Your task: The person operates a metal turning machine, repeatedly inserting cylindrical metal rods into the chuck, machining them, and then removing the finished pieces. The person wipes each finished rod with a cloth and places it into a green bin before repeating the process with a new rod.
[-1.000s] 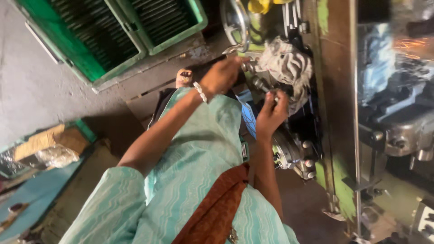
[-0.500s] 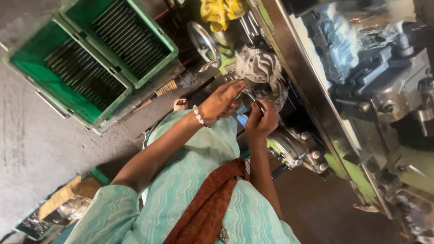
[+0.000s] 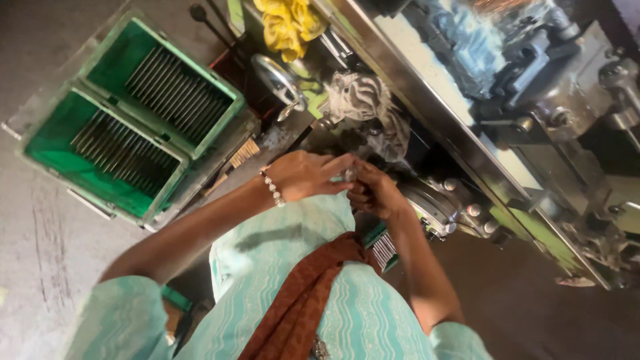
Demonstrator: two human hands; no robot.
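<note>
Together at waist height, my left hand (image 3: 303, 175) and right hand (image 3: 373, 192) meet over a small metal piece (image 3: 349, 175), seen from above beside the machine (image 3: 507, 100). Left grip: fingertips pinched together on the piece. Right grip: fingers curled in against it from the other side, though how firmly they clamp I cannot tell. The piece sits between both hands, just in front of the grey rag (image 3: 363, 100) hung on the machine and near the round handwheel (image 3: 279, 81). Well apart to my left, two green crates (image 3: 100, 113) hold rows of thin metal rods (image 3: 170, 87); a yellow cloth (image 3: 290, 23) lies near the machine's top edge.

As I judge it, handling so small a part well calls for keeping both hands close to the body, pressing only with the fingertips, and keeping the loose brown scarf (image 3: 300, 300) and beaded bracelet (image 3: 270, 188) away from the handwheel.
</note>
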